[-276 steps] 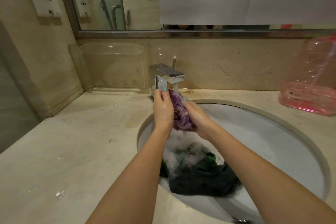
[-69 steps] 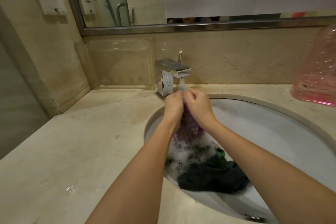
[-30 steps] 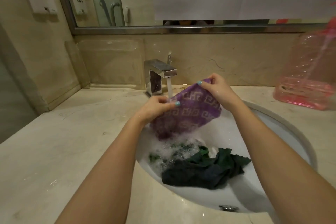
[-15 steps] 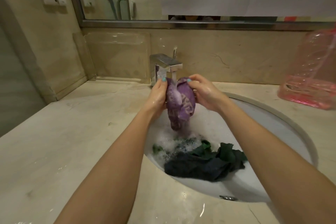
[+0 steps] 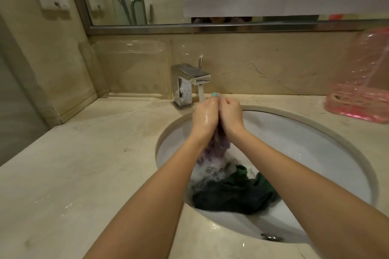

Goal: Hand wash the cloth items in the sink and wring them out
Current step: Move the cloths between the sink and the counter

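Gripping purple cloth (image 5: pixel 213 149), hands (image 5: pixel 205 116) fisted together

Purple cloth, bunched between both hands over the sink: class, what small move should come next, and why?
Probably twist the purple cloth between left hand and right hand to wring it: both grip it bunched above the sink, and the dark green cloth lies below.

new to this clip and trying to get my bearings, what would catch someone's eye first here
First, the left hand and right hand, wet and pressed together at the stream from the square chrome tap, both gripping a bunched purple patterned cloth over the white oval sink. Below them, a dark green cloth heap lies in suds in the basin. At far right, a pink see-through plastic container stands on the beige marble counter.
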